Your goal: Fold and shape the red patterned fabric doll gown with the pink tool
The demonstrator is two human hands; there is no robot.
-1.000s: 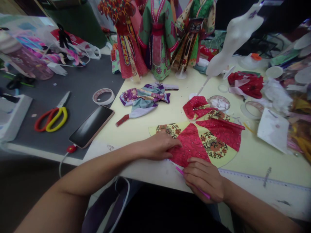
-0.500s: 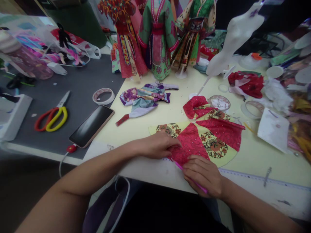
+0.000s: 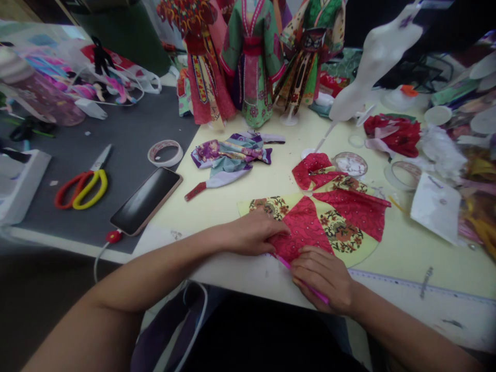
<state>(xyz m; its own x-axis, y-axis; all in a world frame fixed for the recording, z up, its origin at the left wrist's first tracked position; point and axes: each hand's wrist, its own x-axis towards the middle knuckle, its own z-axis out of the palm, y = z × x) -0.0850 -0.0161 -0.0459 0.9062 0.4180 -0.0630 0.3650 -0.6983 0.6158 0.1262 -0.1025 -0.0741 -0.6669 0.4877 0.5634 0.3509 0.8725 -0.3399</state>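
Observation:
A round skirt-like cloth (image 3: 302, 222) with red and yellow floral panels lies spread at the table's front edge. My left hand (image 3: 258, 231) rests on its left side, thumb and fingers curled at the red panel's lower edge. Just to the right, my right hand (image 3: 323, 276) is closed round a thin pink tool (image 3: 284, 262), whose tip reaches the cloth's lower edge between the hands. Its fingertips also touch the red panel. Whether the left fingers pinch the cloth is hard to see.
Scissors (image 3: 86, 183), a phone (image 3: 147, 200) and a tape roll (image 3: 165, 153) lie left. Behind are a purple-blue garment (image 3: 232, 155), dressed doll figures (image 3: 251, 67) and a white mannequin (image 3: 372, 67). A white card (image 3: 436, 206) lies right.
The pink tool and my right hand have shifted very slightly. My left hand stays in place on the cloth.

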